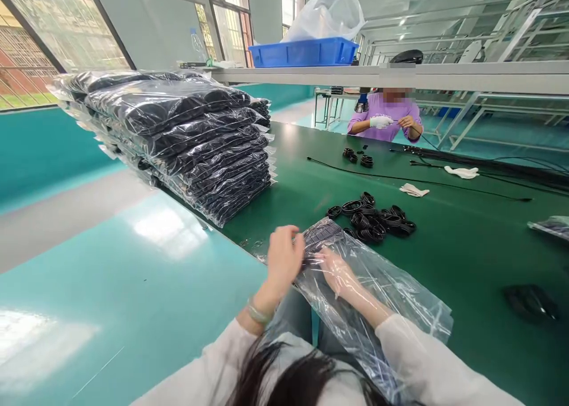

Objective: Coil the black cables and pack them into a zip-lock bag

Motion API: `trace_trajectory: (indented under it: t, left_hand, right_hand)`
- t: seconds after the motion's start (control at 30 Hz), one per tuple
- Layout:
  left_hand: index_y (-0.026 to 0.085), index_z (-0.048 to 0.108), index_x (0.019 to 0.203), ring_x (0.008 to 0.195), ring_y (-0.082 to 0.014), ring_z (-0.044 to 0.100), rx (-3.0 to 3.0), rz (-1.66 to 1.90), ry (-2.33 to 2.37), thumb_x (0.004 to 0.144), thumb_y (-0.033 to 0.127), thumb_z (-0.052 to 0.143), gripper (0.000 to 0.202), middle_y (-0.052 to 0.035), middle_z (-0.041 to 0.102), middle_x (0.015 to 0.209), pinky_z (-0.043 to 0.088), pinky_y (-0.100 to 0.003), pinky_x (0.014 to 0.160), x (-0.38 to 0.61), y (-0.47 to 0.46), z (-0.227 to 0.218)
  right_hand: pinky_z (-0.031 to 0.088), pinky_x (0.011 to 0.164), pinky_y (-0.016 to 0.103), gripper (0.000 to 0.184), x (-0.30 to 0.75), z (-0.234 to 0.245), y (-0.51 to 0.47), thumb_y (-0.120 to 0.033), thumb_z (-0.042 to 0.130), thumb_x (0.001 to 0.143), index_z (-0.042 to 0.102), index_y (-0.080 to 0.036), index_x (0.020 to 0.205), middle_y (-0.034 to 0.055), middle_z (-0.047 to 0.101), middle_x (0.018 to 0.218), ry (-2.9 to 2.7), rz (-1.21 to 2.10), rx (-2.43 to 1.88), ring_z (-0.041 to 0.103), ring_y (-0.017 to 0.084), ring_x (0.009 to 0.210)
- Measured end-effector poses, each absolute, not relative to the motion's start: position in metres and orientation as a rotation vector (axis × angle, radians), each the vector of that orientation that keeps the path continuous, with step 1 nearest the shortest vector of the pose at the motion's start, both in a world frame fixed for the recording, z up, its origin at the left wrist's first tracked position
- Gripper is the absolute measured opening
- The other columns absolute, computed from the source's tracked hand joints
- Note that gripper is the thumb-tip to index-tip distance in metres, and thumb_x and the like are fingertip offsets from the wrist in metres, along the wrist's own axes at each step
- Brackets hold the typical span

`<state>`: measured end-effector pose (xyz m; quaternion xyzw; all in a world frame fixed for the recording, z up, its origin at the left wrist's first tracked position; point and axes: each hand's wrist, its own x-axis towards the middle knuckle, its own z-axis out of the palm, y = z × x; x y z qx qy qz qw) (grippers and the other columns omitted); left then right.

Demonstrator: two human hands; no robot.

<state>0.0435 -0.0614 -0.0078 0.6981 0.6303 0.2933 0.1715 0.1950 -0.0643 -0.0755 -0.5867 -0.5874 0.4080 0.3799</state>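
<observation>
A clear plastic bag (400,281) lies slanted over the table's near edge and my lap. At its far end sits a dark ribbed bundle (323,233), which looks like packed black cable coils. My left hand (285,255) curls around the left side of that end, gripping the plastic. Reaching inside the bag, my right hand (338,271) has its fingers closed at the near side of the bundle. Film and glare partly cover these fingers. Just beyond the bag is a loose heap of black cable coils (373,221).
Bagged black bundles (200,139) form a tall stack at left. Loose cables (422,184), white gloves (461,172) and a dark object (531,303) lie on the green table (466,240). A shelf (302,77) bears a blue tray (304,53). A co-worker (386,115) sits opposite.
</observation>
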Motion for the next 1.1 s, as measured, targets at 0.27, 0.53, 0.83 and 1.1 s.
trace_trajectory:
  t: [0.27, 0.53, 0.83, 1.1]
  left_hand:
    - [0.015, 0.065, 0.08, 0.096, -0.0326, 0.06, 1.96, 0.519, 2.037, 0.101, 0.044, 0.042, 0.043, -0.0152, 0.063, 0.089, 0.043, -0.044, 0.089, 0.018, -0.035, -0.042]
    - [0.009, 0.062, 0.108, 0.116, -0.0337, 0.056, 1.901, 0.361, 2.044, 0.103, 0.037, 0.032, 0.041, -0.0228, 0.061, 0.117, 0.039, -0.044, 0.098, 0.022, -0.046, -0.043]
    - [0.014, 0.074, 0.084, 0.104, -0.0319, 0.07, 1.643, 0.23, 1.708, 0.094, 0.062, 0.042, 0.058, -0.0172, 0.077, 0.106, 0.047, -0.031, 0.082, 0.021, 0.024, -0.026]
    - [0.015, 0.076, 0.094, 0.097, -0.0274, 0.071, 1.347, 0.3, 1.633, 0.089, 0.064, 0.052, 0.055, -0.0123, 0.078, 0.106, 0.051, -0.03, 0.076, 0.02, 0.029, -0.027]
  right_hand:
    - [0.034, 0.099, 0.045, 0.042, 0.18, -0.074, -0.051, -0.042, 0.046, 0.1, 0.069, -0.024, 0.07, 0.0061, 0.071, 0.076, -1.571, 0.919, -1.917, 0.066, 0.03, 0.097]
    - [0.031, 0.1, 0.048, 0.045, 0.187, -0.06, -0.044, -0.049, 0.044, 0.1, 0.075, -0.021, 0.085, 0.0089, 0.076, 0.094, -1.628, 1.051, -2.029, 0.065, 0.032, 0.104]
    - [0.044, 0.085, 0.035, 0.045, 0.195, -0.062, -0.042, -0.047, 0.047, 0.096, 0.075, -0.017, 0.076, 0.0084, 0.076, 0.084, -1.569, 1.177, -1.69, 0.067, 0.027, 0.089]
    - [0.04, 0.05, 0.026, 0.057, 0.195, -0.077, -0.034, -0.066, 0.052, 0.09, 0.068, -0.015, 0.07, 0.0038, 0.062, 0.052, -1.265, 1.376, -1.484, 0.055, 0.015, 0.046]
